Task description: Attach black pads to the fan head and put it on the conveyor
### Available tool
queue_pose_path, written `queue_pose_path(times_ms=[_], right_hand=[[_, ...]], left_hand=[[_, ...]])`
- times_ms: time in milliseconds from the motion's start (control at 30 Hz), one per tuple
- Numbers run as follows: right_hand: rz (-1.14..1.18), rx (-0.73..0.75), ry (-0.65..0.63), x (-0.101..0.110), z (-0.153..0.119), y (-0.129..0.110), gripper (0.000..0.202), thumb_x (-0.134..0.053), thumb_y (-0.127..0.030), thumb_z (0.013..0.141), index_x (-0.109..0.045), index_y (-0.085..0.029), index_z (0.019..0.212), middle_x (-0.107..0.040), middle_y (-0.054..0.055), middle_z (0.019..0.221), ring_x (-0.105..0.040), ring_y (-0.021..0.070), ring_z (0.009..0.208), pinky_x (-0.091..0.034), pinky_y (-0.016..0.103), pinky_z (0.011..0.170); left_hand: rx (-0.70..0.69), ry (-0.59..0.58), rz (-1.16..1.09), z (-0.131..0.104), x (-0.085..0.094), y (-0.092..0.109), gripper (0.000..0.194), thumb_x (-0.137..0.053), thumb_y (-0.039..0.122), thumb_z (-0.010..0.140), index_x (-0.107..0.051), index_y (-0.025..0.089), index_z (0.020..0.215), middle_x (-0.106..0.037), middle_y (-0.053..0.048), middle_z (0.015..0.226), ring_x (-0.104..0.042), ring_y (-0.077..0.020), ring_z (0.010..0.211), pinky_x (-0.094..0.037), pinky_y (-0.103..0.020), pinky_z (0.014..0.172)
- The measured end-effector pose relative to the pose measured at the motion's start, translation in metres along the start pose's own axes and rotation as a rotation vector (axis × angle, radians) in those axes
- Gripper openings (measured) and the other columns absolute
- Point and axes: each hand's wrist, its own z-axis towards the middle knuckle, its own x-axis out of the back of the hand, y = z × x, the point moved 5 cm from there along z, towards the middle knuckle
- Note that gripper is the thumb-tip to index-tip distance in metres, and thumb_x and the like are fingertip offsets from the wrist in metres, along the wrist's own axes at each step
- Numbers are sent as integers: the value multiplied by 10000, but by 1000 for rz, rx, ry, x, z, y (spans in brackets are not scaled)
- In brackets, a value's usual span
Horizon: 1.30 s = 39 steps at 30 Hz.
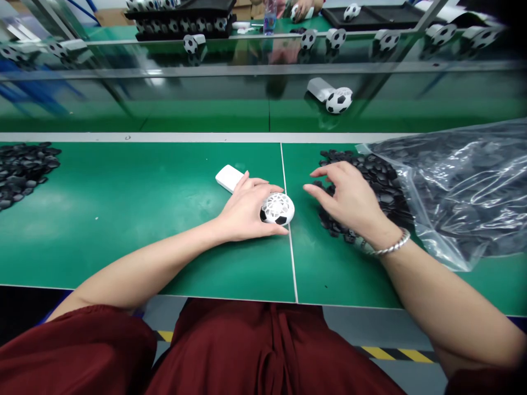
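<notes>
The left hand (246,208) grasps a football-patterned fan (278,209) lying on the green table (144,219), its white handle (229,178) pointing away. Just right of the fan, the right hand (349,200) rests with fingers spread and released on a heap of black pieces (379,181) spilling from a plastic bag (461,192). Left of the fan, bare table reaches a second black heap (22,170). The table's near edge lies below the fan.

Two hands, one football-patterned fan (278,209) on the bench, two heaps of black pieces, one plastic bag (461,186).

Matt green table (123,219), crinkled glossy plastic bag (465,186)
</notes>
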Motion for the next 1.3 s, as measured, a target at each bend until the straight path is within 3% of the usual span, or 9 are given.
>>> queue_pose_path(times_ms=[100,200,333,400,533,733,900,1100,1300], right_hand=[[-313,-1,19,3,0,16,332,-574,-441,785,-645,-153,933,-589,171,934,-509,349,927,-425,507,739],[-465,-4,-96,-4,-2,21,294,-531,-388,824,-660,-144,925,-613,157,875,-522,318,871,-420,454,709],[-565,-12,-193,-9,-2,16,239,-494,-301,853,-659,-152,943,-635,117,886,-536,260,856,-404,355,686],[-568,-6,-184,-9,-1,13,254,-506,-320,850,-652,-152,973,-636,113,911,-538,252,862,-401,338,689],[-525,43,-175,-10,1,11,260,-510,-289,850,-641,-148,1026,-644,105,943,-543,246,869,-408,325,705],[-524,79,-175,-13,0,10,222,-499,-230,848,-664,-150,972,-660,93,906,-551,247,849,-414,325,694],[-478,137,-163,-17,-1,4,238,-475,-219,866,-644,-153,1021,-667,85,991,-567,231,878,-419,322,721],[-551,143,-179,-17,0,3,291,-397,-184,892,-648,-141,1031,-670,93,854,-589,240,809,-414,337,684],[-418,170,-139,-19,1,2,286,-485,-273,864,-632,-116,1052,-628,127,1017,-563,255,904,-440,347,752]], left_hand=[[-18,-38,12,-1,-1,2,647,-683,490,630,-508,179,1169,-561,-104,1200,-351,-309,1266,-57,-571,1107],[-61,-132,-5,-2,-3,6,607,-652,363,671,-461,193,1222,-499,-90,1299,-232,-308,1341,-42,-585,1102],[-63,-137,4,-3,-5,6,655,-672,479,654,-461,215,1216,-430,-90,1361,-183,-326,1354,-37,-597,1093],[-44,-109,14,-3,-6,5,668,-669,528,646,-471,221,1205,-405,-102,1369,-176,-333,1352,-52,-597,1090],[-59,-93,27,-4,-8,5,607,-661,424,667,-466,219,1204,-406,-117,1328,-221,-327,1323,-91,-592,1084],[-41,-34,6,-5,-4,7,624,-686,359,620,-505,209,1198,-383,-133,1238,-326,-320,1206,-298,-520,1021],[-59,-93,-79,-4,-3,9,631,-669,256,636,-471,183,1231,-485,-125,1171,-330,-297,1257,-243,-504,1071],[-57,-142,-175,-3,-3,8,676,-617,176,648,-403,196,1289,-423,-108,1340,-254,-288,1333,-202,-509,1099],[-53,-134,-164,-4,-5,8,682,-599,164,640,-396,188,1291,-418,-119,1341,-231,-286,1344,-202,-519,1099]])
